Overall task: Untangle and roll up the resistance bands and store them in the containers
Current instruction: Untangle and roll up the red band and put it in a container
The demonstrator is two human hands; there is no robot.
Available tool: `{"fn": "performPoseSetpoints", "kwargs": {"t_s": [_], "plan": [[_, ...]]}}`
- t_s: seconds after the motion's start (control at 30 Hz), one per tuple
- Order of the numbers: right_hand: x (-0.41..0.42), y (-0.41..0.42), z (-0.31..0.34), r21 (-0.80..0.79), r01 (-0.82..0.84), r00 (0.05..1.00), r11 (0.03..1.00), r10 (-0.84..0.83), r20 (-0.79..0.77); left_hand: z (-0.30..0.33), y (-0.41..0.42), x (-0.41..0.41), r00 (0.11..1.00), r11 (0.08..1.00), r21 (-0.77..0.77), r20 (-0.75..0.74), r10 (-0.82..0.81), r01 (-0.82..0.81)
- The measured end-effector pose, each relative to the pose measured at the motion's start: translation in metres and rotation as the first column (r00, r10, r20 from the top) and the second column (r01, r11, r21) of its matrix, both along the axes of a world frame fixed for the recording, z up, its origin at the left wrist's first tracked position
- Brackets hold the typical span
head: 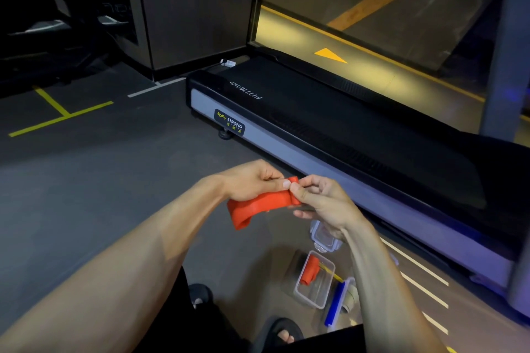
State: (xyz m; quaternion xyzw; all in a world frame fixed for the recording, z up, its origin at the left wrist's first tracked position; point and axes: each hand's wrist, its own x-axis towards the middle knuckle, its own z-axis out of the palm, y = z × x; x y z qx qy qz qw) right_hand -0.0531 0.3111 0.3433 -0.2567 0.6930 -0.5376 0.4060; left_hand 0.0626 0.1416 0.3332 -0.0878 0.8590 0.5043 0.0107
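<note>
Treadmill (pixel 329 135) runs along the floor's (pixel 86 180) far right side. Below the arms, a clear container (pixel 314 281) on the floor holds a rolled red band (pixel 309 269). Both hands hold a red resistance band (pixel 258 206) in the air: left hand (pixel 252 183) grips it, right hand (pixel 321 198) pinches its rolled end.

Two red bands (pixel 265 203), one blue band (pixel 334 305), perhaps three containers (pixel 314 281).

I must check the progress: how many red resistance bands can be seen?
2. One red band is held in both hands; another, rolled, lies in the clear container on the floor. More may be hidden behind the right arm.
</note>
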Motion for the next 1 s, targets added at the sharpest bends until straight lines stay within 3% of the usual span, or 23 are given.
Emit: {"fn": "performPoseSetpoints", "kwargs": {"t_s": [0.17, 0.37, 0.53, 0.77, 1.0], "plan": [[0.000, -0.001, -0.004, -0.017, 0.032, 0.999, 0.999, -0.032, -0.029, -0.005, -0.003, -0.003, 0.999, 0.997, -0.074, -0.026, -0.025, 0.023], [-0.002, 0.000, -0.004, -0.014, -0.043, 0.999, 0.999, 0.042, -0.018, -0.003, -0.004, -0.001, 1.000, 1.000, -0.023, -0.020, -0.019, 0.019], [-0.007, 0.001, -0.010, 0.029, -0.076, 0.983, 0.997, 0.080, -0.165, -0.004, -0.001, -0.002, 0.999, 0.988, -0.149, -0.012, 0.030, -0.032], [-0.013, 0.000, -0.015, -0.015, 0.041, 0.973, 0.999, -0.043, -0.227, -0.007, -0.004, -0.002, 0.999, 0.998, -0.061, 0.026, 0.021, -0.019], [-0.013, -0.004, -0.017, -0.036, 0.037, 0.971, 0.999, -0.044, -0.234, -0.006, -0.001, -0.005, 0.998, 0.998, -0.054, -0.054, 0.025, -0.028]]}}
